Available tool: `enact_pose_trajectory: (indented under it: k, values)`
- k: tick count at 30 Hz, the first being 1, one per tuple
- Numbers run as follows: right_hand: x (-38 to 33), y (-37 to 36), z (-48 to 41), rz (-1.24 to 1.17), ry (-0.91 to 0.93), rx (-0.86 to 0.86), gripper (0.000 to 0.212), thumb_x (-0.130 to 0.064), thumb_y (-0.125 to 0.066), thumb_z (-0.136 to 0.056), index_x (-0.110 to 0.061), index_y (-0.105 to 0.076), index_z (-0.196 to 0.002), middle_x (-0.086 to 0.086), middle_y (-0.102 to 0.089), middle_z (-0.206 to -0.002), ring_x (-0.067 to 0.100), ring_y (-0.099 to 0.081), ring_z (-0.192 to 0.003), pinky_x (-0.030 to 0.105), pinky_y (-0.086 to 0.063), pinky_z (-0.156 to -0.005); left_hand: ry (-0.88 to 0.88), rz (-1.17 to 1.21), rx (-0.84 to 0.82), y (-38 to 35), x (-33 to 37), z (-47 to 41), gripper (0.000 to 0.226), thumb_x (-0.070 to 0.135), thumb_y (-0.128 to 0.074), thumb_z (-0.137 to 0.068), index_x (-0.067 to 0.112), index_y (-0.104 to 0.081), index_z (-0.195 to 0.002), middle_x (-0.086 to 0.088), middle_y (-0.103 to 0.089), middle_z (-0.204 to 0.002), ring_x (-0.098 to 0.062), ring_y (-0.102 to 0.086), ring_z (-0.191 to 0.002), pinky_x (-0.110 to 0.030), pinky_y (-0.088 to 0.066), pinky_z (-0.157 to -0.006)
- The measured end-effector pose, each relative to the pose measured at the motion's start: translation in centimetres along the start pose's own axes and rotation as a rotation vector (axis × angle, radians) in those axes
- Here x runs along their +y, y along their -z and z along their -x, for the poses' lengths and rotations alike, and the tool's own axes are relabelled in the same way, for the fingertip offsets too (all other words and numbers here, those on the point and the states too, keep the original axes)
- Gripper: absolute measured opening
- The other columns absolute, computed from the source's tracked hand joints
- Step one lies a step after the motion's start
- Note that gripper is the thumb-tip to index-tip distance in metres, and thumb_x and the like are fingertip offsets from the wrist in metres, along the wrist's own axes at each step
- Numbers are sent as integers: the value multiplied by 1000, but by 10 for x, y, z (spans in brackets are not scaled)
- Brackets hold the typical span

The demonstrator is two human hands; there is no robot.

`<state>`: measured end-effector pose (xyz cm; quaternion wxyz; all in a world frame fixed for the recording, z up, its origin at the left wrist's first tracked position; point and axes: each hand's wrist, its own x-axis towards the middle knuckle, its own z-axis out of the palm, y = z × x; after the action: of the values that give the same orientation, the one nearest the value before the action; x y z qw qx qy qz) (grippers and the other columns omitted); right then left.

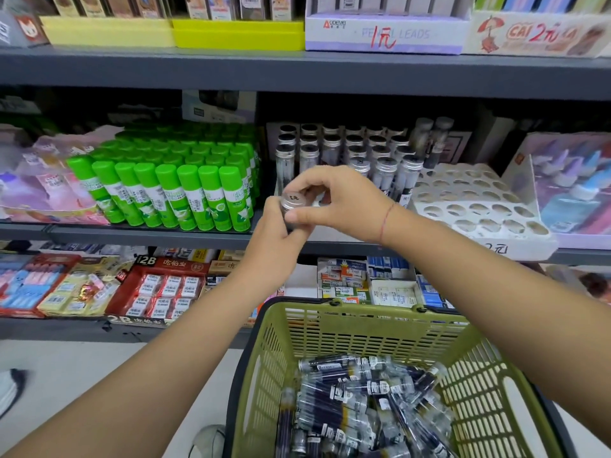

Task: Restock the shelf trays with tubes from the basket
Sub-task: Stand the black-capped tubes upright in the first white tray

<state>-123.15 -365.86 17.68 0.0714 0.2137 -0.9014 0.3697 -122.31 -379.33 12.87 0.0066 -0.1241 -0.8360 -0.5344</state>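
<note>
A clear tube with a silver screw cap [293, 201] is held in front of the middle shelf. My left hand [277, 238] grips its body from below, and my right hand [340, 203] pinches around its cap. Behind the hands, several capped tubes [380, 161] stand upright in a shelf tray. To their right a white tray with round holes [476, 206] holds no tubes. The green basket [476, 368] at the bottom holds a pile of dark tubes [360, 404].
Green glue sticks [185, 186] fill the shelf left of the tubes. A box of pastel bottles [572, 186] sits at the right. Eraser packs [165, 289] and small boxes [373, 282] line the lower shelf. A shoe [11, 388] shows on the floor at left.
</note>
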Motion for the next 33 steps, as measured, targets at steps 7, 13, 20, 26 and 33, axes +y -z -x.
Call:
enact_pose_trajectory:
  k: [7,13,20,26,33]
  values:
    - [4,33,-6,8,-28,89,24,-20,-71,-82,-1,-66,-98,6,-68,-89,7,-61,-77,17,-50,-72,-110,-178,13,2,-9,2,45,36,-59,-93,20,-41,-132,3,-46,-133,-14,-42,-123,-22,-35,-93]
    - [23,59,-30,278,-73,301,30,-28,-66,-83,-19,-63,-112,0,-66,-102,9,-59,-88,13,-42,-83,-148,-751,-281,-3,-40,2,69,53,-35,-98,26,-7,-155,3,9,-163,-12,14,-149,-33,7,-120]
    - [29,55,-52,408,-141,248,32,-27,-63,-85,-22,-61,-117,-4,-60,-97,16,-57,-90,26,-46,-91,-145,-808,-321,-2,-45,0,74,57,-33,-97,28,3,-155,5,17,-162,-12,20,-147,-33,6,-120]
    - [37,54,-59,379,-161,299,32,-28,-63,-86,-19,-60,-117,-2,-56,-95,15,-52,-85,21,-40,-80,-147,-827,-325,-2,-46,-1,75,58,-33,-97,28,4,-155,4,19,-161,-13,21,-147,-34,5,-120]
    - [38,43,-58,303,-178,373,23,-25,-66,-81,-18,-62,-102,-1,-63,-86,22,-63,-85,31,-50,-84,-142,-810,-331,-3,-48,-1,76,59,-32,-96,28,5,-155,5,19,-161,-12,21,-147,-34,4,-121]
